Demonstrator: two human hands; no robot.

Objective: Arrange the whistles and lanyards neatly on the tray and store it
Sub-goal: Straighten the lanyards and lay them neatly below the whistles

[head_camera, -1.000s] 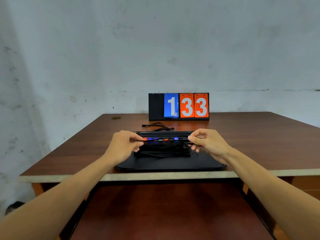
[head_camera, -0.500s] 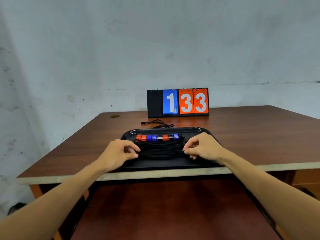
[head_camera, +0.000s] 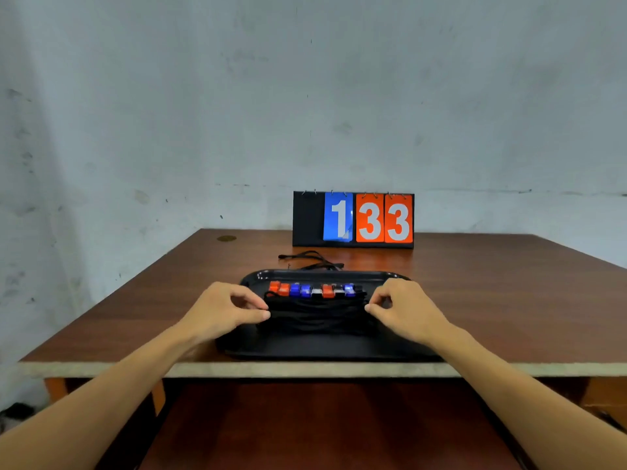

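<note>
Tray [head_camera: 322, 347] | whistles [head_camera: 312, 290] in row, lanyards [head_camera: 315, 317] bunched | left hand [head_camera: 220, 310], right hand [head_camera: 407, 310] pinch lanyards

Both bare forearms reach forward, converging toward the lanyards [head_camera: 315, 315]. The left hand [head_camera: 222, 312] sits at their left end, fingers curled, thumb and forefinger pinching the cords there. The right hand [head_camera: 409, 312] mirrors it at their right end, fingertips pinching likewise.

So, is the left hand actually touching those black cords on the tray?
Touching. The head view shows the left hand pinching the left end of the black cords, thumb and forefinger closed on them with no gap.
</note>
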